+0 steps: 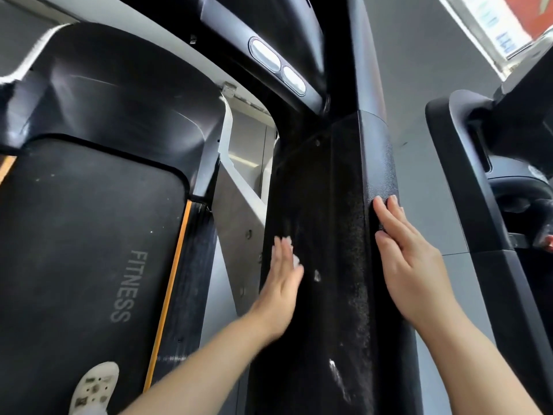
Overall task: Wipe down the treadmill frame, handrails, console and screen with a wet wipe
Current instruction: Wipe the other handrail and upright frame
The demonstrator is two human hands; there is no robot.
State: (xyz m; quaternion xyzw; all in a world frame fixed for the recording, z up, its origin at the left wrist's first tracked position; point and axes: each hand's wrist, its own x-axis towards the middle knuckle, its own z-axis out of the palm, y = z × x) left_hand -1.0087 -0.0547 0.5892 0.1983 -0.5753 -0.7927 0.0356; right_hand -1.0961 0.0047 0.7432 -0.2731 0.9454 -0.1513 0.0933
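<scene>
Upright [326, 235] runs vertical between both flat, open hands: left hand [282, 283] presses wipe [294, 259] on its inner face, right hand [410, 259] on its outer edge.

Upright post [329, 220]: black plastic, pebbled matt finish, dusty streaks. Motor cover [119, 94]: smooth, semi-gloss black plastic. Running belt [74, 235]: matt, rubbery black. Side frame [239, 211]: smooth grey metal.

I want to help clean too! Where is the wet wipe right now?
In the head view, the wet wipe peeks out white under the left hand, pressed against the black upright post, just right of the treadmill belt.
</scene>
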